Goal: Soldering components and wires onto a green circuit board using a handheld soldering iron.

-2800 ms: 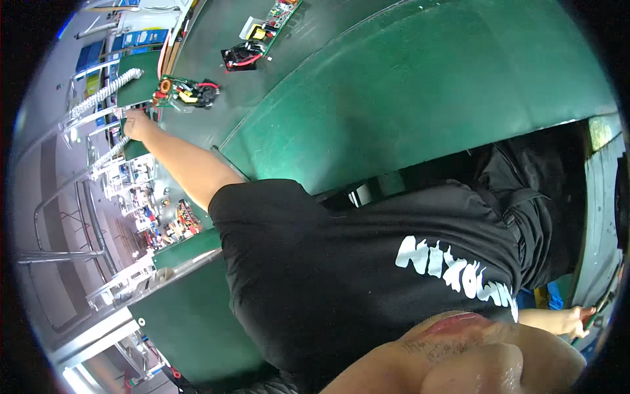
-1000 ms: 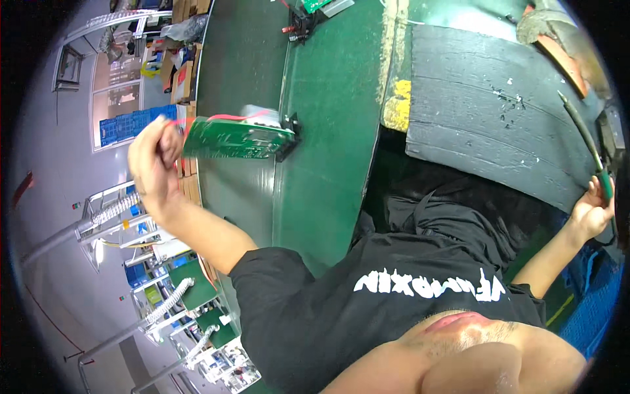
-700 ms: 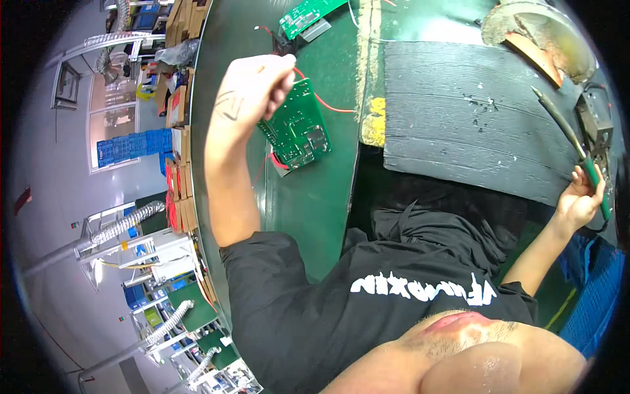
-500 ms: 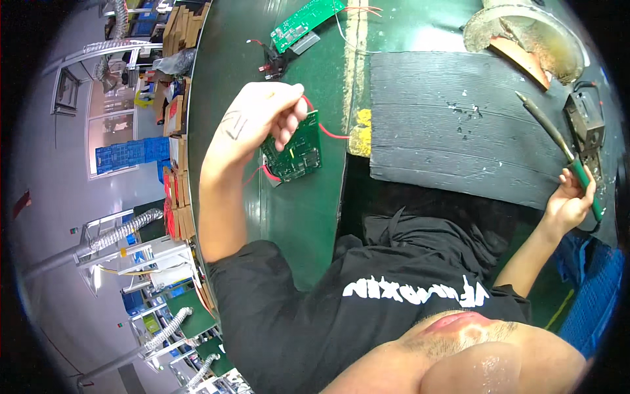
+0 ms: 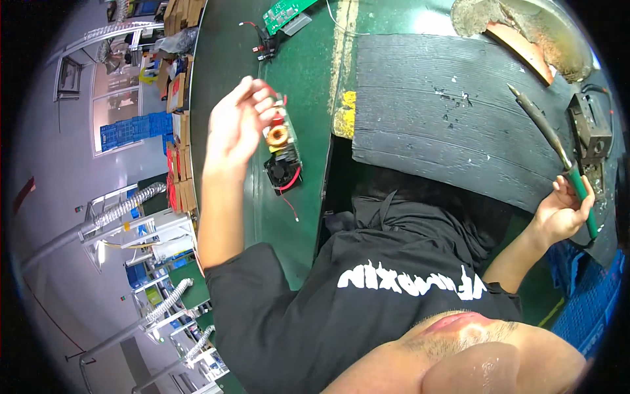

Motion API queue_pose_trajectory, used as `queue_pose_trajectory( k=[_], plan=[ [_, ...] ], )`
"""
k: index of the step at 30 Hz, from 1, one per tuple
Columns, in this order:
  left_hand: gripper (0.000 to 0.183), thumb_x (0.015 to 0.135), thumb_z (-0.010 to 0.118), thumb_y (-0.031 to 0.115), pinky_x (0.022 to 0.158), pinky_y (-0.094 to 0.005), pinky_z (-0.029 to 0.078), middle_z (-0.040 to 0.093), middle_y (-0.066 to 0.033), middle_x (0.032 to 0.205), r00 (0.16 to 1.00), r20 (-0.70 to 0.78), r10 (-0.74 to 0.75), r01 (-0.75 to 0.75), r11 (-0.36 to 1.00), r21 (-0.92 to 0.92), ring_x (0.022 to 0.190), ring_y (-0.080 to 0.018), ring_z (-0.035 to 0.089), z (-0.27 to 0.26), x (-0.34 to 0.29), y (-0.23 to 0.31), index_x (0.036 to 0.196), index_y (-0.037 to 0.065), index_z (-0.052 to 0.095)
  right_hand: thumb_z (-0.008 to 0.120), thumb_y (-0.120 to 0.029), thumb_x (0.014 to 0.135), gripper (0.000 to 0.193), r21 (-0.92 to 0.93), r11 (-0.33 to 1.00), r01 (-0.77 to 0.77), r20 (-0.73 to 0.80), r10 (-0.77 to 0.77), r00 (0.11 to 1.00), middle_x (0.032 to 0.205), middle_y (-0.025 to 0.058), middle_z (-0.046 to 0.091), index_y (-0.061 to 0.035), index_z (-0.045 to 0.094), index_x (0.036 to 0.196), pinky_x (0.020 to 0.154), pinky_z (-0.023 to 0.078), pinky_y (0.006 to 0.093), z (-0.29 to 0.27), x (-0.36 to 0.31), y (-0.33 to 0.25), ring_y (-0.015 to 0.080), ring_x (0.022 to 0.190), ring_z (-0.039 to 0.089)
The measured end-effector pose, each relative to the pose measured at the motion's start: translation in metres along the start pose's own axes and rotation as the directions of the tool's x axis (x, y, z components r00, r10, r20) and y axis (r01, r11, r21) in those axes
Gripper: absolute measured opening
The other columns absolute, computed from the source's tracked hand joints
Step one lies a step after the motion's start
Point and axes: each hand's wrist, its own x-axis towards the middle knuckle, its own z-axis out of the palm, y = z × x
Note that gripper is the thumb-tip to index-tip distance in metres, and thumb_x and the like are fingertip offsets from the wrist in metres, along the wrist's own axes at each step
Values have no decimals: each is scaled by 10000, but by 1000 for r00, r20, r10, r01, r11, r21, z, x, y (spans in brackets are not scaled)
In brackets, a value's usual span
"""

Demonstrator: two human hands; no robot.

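My left hand (image 5: pixel 237 125) is closed, its fingertips pinching a red wire (image 5: pixel 268 87) at the far end of a circuit board (image 5: pixel 293 136). The board's component side shows a copper-wound ring coil (image 5: pixel 277 136) and a small black fan (image 5: pixel 282 172). A thick red wire curves beside the fan, and a thin one with a small white plug trails nearer me. My fingers partly hide the board's far end. In my right hand (image 5: pixel 559 211) is a soldering iron (image 5: pixel 545 128), gripped by its green handle; its tip points far left over the dark board.
A dark grey work board (image 5: pixel 446 111) lies on the green table (image 5: pixel 289 243). At far right stand a metal soldering-iron stand (image 5: pixel 588 128) and a round, dirty dish (image 5: pixel 558 39) holding a brown piece. Another green circuit board (image 5: pixel 283 14) with black parts lies at the far left.
My left hand has turned the circuit board over from its green underside, so the coil and fan show. My right hand still holds the soldering iron. The whole view has shifted slightly.
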Motion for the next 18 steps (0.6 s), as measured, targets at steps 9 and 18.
queue_pose_trajectory(
  k=[9,18],
  plan=[
    [495,784,642,359,755,-313,469,610,-117,912,957,60,284,-128,227,966,826,-188,576,21,27,-48,1058,-45,561,437,-328,889,401,-6,1000,27,84,-26,996,790,159,636,33,535,1033,609,482,283,9,-3,4,234,665,626],
    [960,423,837,182,899,-400,385,460,-167,1079,911,281,302,-263,-99,960,1012,-327,464,-29,1,-104,1257,28,387,425,-328,909,363,16,1000,7,-14,-7,1000,797,140,638,4,521,1018,519,507,294,33,-8,-5,235,594,635]
  ],
)
